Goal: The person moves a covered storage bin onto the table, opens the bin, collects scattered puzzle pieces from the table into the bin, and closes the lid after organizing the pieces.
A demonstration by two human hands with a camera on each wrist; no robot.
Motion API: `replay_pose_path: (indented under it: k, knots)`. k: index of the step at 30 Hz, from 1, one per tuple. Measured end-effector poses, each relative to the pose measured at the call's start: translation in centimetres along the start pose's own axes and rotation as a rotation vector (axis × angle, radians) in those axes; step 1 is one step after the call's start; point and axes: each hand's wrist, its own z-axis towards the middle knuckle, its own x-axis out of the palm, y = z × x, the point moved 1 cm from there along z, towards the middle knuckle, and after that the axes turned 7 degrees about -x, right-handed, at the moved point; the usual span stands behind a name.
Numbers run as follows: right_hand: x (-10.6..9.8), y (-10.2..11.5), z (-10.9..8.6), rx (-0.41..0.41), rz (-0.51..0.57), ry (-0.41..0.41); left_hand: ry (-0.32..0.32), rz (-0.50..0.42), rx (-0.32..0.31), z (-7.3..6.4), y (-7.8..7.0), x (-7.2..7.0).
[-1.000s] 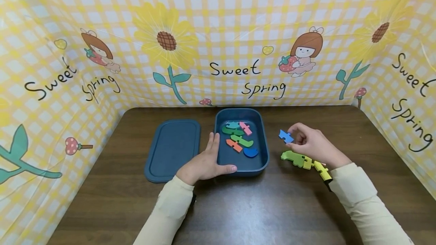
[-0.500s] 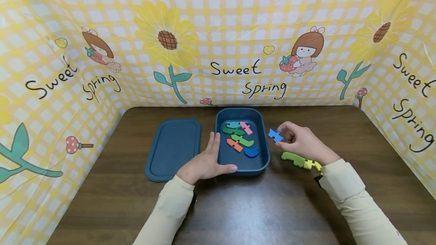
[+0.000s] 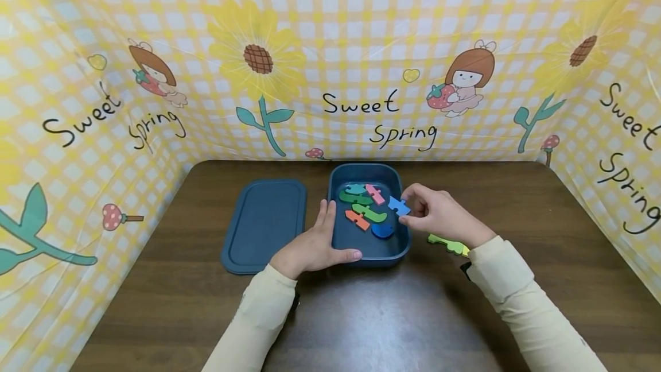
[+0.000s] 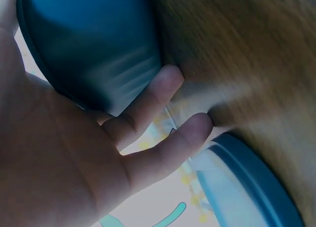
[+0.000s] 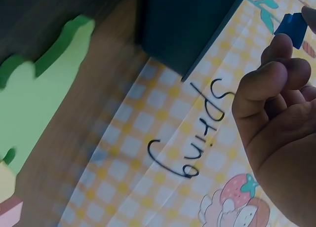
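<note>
Right hand: your right hand [image 3: 445, 215] pinches the light-blue piece [image 3: 399, 206] between thumb and fingertips, gripping its right edge. The right wrist view shows your other fingers curled toward the palm. Seen from the head, the light-blue piece is over the right side of the dark box [image 3: 381, 251], close by its right wall; height above the box floor, cannot tell.

Left hand: your left hand [image 3: 310, 249] is at the near left corner of the box, thumb and fingers spread well apart. Two fingers run straight along the outside of the left wall; the thumb reaches across the near rim.

In the box: teal piece [image 3: 356, 189] farthest, dark-green piece [image 3: 354, 198] just nearer, pink piece [image 3: 374, 194] to their right. Bright-green piece [image 3: 369, 213] mid-box, orange piece [image 3: 357, 220] at its near left, rounded blue piece [image 3: 383, 231] nearest.

On the brown table [image 3: 170, 286]: dark lid [image 3: 265, 225] flat, left of the box and apart from it. To the right, pale-green piece [image 3: 447, 244] with a yellow piece [image 3: 466, 251] at its right end, partly behind your right sleeve [image 3: 501, 271].
</note>
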Motion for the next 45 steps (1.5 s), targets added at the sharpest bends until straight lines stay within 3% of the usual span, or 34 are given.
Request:
replay_pose_path:
  k: [14, 21, 31, 45]
  knots:
    - [2.2, 1.7, 2.1, -0.063, -0.014, 0.07, 0.01, -0.006, 0.003, -0.2, -0.3, -0.2]
    - [3.4, 2.1, 2.7, -0.049, -0.02, 0.112, 0.005, -0.011, 0.007, -0.2, -0.2, -0.1]
    - [4.7, 2.5, 3.5, -0.027, -0.128, 0.144, -0.003, -0.015, 0.011, -0.1, -0.2, 0.0]
    - [6.3, 2.7, 3.9, -0.067, -0.179, 0.162, 0.01, -0.003, 0.001, -0.2, -0.2, 0.0]
